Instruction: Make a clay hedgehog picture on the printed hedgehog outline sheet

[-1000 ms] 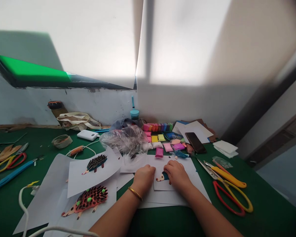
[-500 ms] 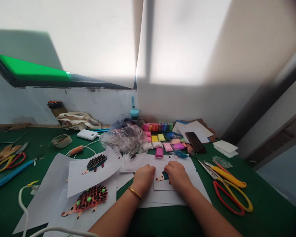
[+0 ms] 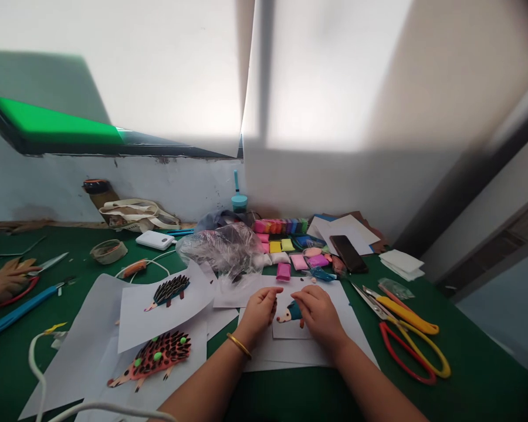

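My left hand (image 3: 260, 308), with a gold bangle at its wrist, hovers over the left edge of a small white paper (image 3: 286, 332). Its fingers are curled together; whatever they may hold is too small to make out. Opposite it, my right hand (image 3: 319, 310) has thumb and fingertips drawn together in a pinch, contents hidden. A narrow gap parts the two hands. Between them on the paper lies a clay hedgehog (image 3: 294, 312) with a blue body and a pale face, partly covered by my right hand. Pink clay packets (image 3: 283, 272) sit just beyond.
Large scissors (image 3: 407, 346) and a yellow-handled cutter (image 3: 409, 313) lie right, near a phone (image 3: 349, 254). Two finished hedgehog pictures, one black-spined (image 3: 171, 289) and one red (image 3: 158, 357), are at left. A co-worker's hand (image 3: 6, 284) rests over other scissors at far left.
My hands have lifted slightly off the paper and their fingertips have come nearer each other, showing more of the hedgehog. At far left the co-worker's hand has moved onto the scissors.
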Tool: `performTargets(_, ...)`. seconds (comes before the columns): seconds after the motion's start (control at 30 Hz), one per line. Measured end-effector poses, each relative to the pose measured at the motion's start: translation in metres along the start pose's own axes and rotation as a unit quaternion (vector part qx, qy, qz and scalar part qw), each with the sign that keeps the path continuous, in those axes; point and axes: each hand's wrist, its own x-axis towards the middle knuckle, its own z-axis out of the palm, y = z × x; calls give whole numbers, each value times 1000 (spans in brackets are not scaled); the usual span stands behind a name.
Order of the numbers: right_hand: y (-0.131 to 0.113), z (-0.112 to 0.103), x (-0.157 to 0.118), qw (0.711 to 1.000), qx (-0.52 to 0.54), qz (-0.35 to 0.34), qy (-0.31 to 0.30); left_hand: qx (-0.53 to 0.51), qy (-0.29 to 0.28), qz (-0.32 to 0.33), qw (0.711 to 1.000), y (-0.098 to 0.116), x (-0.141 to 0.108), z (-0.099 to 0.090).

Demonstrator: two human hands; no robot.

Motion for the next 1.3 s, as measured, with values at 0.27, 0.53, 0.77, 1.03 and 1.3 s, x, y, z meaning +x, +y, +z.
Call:
performTargets(0.27, -23, 5, 1, 993, 116, -22, -27, -189, -63, -76, 977, 7, -13, 14)
performTargets(0.53, -19, 5, 6, 973, 223, 34, -55, -127, -124, -33, 984, 3, -11, 14)
performTargets(0.77, -24, 0, 5, 961, 268, 57, -27, -167, -144, -68, 973, 7, -14, 14)
performTargets(1.03, 4, 5, 2, 938, 277, 201, 62, -247, -39, -108, 962, 9, -2, 0)
performTargets(1.3, 12, 7, -1, 984, 112, 108, -83, -237, 66, -93, 965, 3, 8, -8)
